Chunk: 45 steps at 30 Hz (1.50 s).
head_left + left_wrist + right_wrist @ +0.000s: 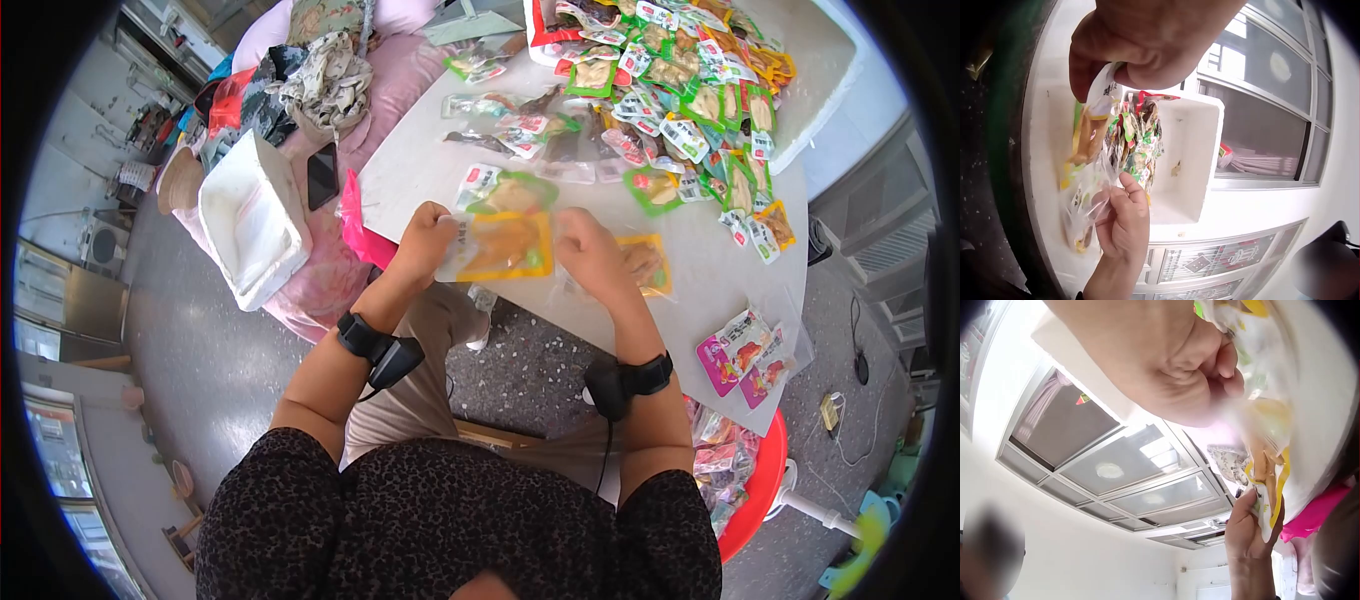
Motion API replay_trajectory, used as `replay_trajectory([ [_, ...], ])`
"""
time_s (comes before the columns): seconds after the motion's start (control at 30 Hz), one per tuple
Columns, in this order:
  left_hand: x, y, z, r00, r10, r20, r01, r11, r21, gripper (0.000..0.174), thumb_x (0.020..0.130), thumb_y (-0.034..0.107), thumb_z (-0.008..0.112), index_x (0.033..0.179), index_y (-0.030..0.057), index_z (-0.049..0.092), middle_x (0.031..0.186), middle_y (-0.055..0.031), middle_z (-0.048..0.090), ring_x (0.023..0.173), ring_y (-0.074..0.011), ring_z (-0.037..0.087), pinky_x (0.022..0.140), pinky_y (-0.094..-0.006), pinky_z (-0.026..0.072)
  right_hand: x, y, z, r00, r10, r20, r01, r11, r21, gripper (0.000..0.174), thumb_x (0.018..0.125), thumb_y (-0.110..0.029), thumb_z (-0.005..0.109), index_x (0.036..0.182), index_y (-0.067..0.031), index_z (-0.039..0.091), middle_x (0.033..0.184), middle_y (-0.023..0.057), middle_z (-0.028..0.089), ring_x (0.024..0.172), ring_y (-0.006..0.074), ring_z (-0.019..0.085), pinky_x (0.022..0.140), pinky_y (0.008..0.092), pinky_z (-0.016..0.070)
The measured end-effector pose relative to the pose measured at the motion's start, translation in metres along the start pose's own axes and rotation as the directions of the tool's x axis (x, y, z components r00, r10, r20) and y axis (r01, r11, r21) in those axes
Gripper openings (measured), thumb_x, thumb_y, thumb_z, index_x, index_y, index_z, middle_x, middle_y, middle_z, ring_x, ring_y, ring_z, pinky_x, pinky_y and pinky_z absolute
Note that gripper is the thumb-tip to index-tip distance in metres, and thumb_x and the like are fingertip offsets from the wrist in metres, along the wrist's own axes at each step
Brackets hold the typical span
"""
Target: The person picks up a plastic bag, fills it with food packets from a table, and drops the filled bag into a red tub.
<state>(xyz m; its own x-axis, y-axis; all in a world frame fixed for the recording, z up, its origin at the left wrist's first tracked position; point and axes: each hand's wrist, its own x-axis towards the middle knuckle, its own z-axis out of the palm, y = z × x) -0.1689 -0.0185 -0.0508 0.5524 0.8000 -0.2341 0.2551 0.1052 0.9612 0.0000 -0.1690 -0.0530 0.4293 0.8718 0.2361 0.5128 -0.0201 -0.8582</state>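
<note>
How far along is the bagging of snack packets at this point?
Done, it seems: several filled clear bags lie on the white table. In hand: the left hand and right hand both grip a clear bag with yellow-edged packets inside. Left: a large heap of loose packets on the far side, so probably well under half is done.

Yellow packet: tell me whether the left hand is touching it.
Touching. The left wrist view shows the left hand pinching the yellow packet by its top edge between thumb and fingers; the head view agrees.
</note>
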Motion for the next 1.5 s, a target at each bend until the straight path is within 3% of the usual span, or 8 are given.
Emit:
replay_trajectory([
  [0.17,0.004,-0.013,0.002,0.999,0.009,0.047,-0.002,0.99,-0.144,0.009,0.075,0.003,0.047,0.082,0.0038,0.041,0.071,-0.006,0.05,0.061,-0.0123,0.051,0.053,-0.0244,0.0437,0.001,0.0,-0.007,0.97,0.209,0.121,-0.22,0.972,0.083,0.029,0.073,-0.009,0.049,0.1,-0.0003,0.044,0.069,0.0101,0.053,0.061,0.0163,0.052,0.055,0.0274,0.0404],
  [0.27,0.002,-0.013,0.005,0.994,-0.055,0.095,0.078,0.961,-0.264,0.011,0.075,0.001,0.046,0.085,0.003,0.041,0.077,-0.0086,0.051,0.067,-0.0158,0.054,0.058,-0.027,0.0465,0.001,0.007,-0.001,0.987,0.151,0.062,-0.147,0.987,-0.062,0.029,0.072,-0.008,0.047,0.101,-0.0016,0.045,0.068,0.0099,0.053,0.06,0.0161,0.051,0.055,0.027,0.0402],
  [0.37,-0.008,-0.006,0.012,0.968,-0.161,0.194,0.229,0.883,-0.409,0.017,0.077,0.003,0.044,0.094,0.0017,0.041,0.089,-0.0134,0.051,0.079,-0.0221,0.055,0.07,-0.0324,0.0462,0.001,-0.004,0.0,0.988,0.128,0.08,-0.121,0.988,-0.096,0.032,0.071,-0.007,0.045,0.103,-0.0017,0.043,0.072,0.0176,0.054,0.067,0.0308,0.055,0.059,0.0365,0.0422],
  [0.5,-0.006,-0.023,0.012,0.817,-0.182,0.546,0.521,0.637,-0.568,0.031,0.081,0.009,0.04,0.111,0.0001,0.036,0.105,-0.018,0.047,0.096,-0.0295,0.049,0.085,-0.0396,0.0388,-0.004,-0.015,0.011,0.998,-0.008,0.069,0.013,0.997,-0.075,0.026,0.07,-0.006,0.046,0.095,-0.0023,0.044,0.072,0.0172,0.053,0.067,0.0329,0.053,0.058,0.0397,0.041],
  [0.8,-0.031,-0.01,0.017,0.862,-0.02,0.507,0.371,0.706,-0.603,0.033,0.084,0.01,0.033,0.115,-0.0009,0.032,0.114,-0.0166,0.041,0.098,-0.0296,0.048,0.086,-0.0401,0.0384,-0.009,-0.019,0.018,0.981,-0.195,0.022,0.191,0.921,-0.34,0.014,0.067,-0.007,0.05,0.079,-0.0033,0.043,0.068,0.0148,0.052,0.064,0.0317,0.053,0.056,0.0403,0.0413],
  [1.2,-0.03,-0.006,0.029,0.79,-0.036,0.612,0.48,0.658,-0.58,0.03,0.082,0.006,0.037,0.11,-0.0036,0.037,0.106,-0.0173,0.047,0.094,-0.027,0.051,0.082,-0.0356,0.0424,-0.015,-0.041,0.015,0.962,-0.272,0.036,0.253,0.828,-0.501,0.01,0.069,-0.01,0.049,0.077,-0.0041,0.046,0.065,0.0113,0.052,0.061,0.0276,0.054,0.053,0.0372,0.0425],
  [1.4,-0.029,-0.004,0.029,0.883,-0.113,0.456,0.305,0.876,-0.374,0.017,0.082,0.007,0.04,0.098,0.0009,0.042,0.098,-0.0138,0.049,0.089,-0.0251,0.052,0.077,-0.0371,0.0439,-0.011,-0.029,0.009,0.961,-0.277,-0.011,0.222,0.792,-0.569,0.01,0.068,-0.01,0.05,0.076,-0.0041,0.047,0.064,0.0104,0.051,0.061,0.0271,0.053,0.052,0.0379,0.0418],
  [1.5,-0.03,-0.009,0.028,0.902,-0.117,0.416,0.313,0.84,-0.443,0.022,0.081,0.008,0.042,0.102,0.0002,0.044,0.096,-0.0113,0.051,0.082,-0.0192,0.053,0.072,-0.0317,0.0443,-0.008,-0.029,0.008,0.952,-0.305,-0.014,0.244,0.788,-0.565,0.009,0.066,-0.009,0.05,0.074,-0.004,0.048,0.063,0.0097,0.05,0.061,0.0265,0.052,0.053,0.038,0.0407],
])
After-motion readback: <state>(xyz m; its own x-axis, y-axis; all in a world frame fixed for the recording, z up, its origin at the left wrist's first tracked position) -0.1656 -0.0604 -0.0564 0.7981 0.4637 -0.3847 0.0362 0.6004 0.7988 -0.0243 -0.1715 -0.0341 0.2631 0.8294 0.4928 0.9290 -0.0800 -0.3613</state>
